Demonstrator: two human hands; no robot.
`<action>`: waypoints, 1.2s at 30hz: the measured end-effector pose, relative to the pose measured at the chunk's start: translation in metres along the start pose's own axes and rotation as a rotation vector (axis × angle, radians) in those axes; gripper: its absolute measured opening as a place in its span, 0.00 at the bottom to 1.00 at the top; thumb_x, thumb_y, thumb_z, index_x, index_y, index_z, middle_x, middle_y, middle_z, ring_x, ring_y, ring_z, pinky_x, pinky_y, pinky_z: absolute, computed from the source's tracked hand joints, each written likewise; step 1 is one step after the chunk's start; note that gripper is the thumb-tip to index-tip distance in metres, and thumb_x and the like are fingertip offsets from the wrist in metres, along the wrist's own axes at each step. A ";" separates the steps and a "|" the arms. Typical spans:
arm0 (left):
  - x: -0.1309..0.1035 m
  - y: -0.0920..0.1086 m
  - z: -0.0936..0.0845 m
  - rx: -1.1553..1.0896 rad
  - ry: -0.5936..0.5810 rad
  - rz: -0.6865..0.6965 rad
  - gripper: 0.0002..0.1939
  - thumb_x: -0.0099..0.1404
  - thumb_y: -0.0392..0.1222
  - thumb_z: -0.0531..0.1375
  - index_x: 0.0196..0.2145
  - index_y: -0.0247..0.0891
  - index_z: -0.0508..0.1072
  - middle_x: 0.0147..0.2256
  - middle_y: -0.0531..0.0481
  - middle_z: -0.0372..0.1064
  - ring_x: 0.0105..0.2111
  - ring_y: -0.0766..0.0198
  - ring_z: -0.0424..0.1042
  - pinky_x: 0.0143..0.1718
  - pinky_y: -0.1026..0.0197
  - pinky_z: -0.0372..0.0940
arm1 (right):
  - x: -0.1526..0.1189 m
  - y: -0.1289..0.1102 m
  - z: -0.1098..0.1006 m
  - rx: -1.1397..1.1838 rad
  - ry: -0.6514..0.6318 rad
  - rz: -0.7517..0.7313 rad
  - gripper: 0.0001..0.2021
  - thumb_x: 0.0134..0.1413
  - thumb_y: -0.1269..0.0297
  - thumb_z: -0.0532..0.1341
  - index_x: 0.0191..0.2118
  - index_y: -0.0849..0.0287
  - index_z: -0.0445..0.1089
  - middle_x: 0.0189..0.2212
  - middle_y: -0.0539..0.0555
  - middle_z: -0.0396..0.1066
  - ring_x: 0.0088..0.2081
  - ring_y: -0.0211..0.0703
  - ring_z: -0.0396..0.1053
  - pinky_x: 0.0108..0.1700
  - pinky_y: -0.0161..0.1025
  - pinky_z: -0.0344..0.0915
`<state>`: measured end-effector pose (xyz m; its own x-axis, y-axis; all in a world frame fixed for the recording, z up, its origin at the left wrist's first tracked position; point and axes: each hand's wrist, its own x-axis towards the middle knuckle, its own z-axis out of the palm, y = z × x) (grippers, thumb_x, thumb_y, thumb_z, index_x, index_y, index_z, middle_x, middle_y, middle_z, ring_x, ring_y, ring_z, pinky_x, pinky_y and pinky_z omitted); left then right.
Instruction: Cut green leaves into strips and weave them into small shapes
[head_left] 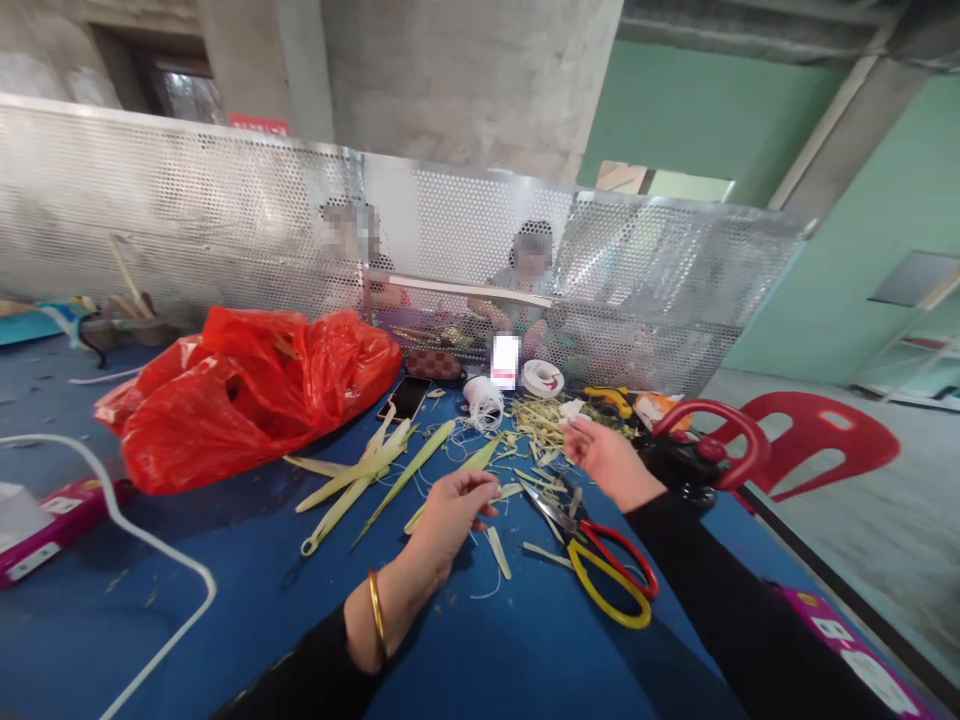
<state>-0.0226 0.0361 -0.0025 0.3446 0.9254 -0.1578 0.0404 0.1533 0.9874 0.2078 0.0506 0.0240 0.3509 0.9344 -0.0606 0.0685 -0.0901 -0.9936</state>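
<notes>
My left hand (pixel 454 515), a gold bangle at its wrist, is closed in a pinch above the blue table; what its fingertips hold, if anything, is too small to make out. My right hand (pixel 606 462) is also pinched, beside a pile of pale green scraps (pixel 541 425). A small white piece (pixel 571 410) shows at its fingertips, but I cannot tell whether they grip it. Between and below the hands lie scissors (pixel 568 527) with one red and one yellow handle, blades parted. Long pale green husk-like leaves (pixel 360 470) spread left of my left hand. Behind it sits white string (pixel 484 402).
A red plastic bag (pixel 247 395) fills the left back. A phone (pixel 407 398), a checked pouch (pixel 433 366) and a white spool (pixel 543 378) line the perforated metal screen (pixel 465 220). A black object with a red handle (pixel 712 450) stands right. Two people sit behind the screen.
</notes>
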 end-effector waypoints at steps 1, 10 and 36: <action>0.000 -0.001 0.001 0.032 -0.011 0.015 0.10 0.55 0.44 0.59 0.34 0.36 0.73 0.30 0.49 0.72 0.27 0.67 0.71 0.24 0.67 0.61 | -0.012 0.005 0.004 -0.050 -0.041 -0.021 0.15 0.62 0.59 0.59 0.51 0.61 0.68 0.46 0.57 0.71 0.41 0.46 0.72 0.41 0.46 0.70; -0.013 -0.014 0.012 0.493 -0.132 0.222 0.05 0.54 0.41 0.61 0.25 0.42 0.77 0.23 0.51 0.73 0.25 0.59 0.70 0.28 0.60 0.61 | -0.076 0.053 -0.035 -0.951 -0.180 -0.337 0.07 0.50 0.59 0.61 0.33 0.56 0.69 0.29 0.52 0.71 0.29 0.45 0.69 0.33 0.41 0.62; 0.011 0.004 -0.052 1.134 0.197 0.181 0.13 0.44 0.47 0.68 0.18 0.40 0.68 0.25 0.45 0.71 0.31 0.48 0.70 0.30 0.58 0.55 | -0.083 0.068 -0.042 -1.411 -0.217 -0.375 0.25 0.42 0.74 0.56 0.51 0.61 0.69 0.36 0.61 0.75 0.34 0.55 0.76 0.34 0.43 0.68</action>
<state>-0.0677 0.0651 -0.0006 0.2837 0.9551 0.0859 0.8552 -0.2925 0.4279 0.2224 -0.0472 -0.0349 -0.0272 0.9990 0.0346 0.9984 0.0288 -0.0487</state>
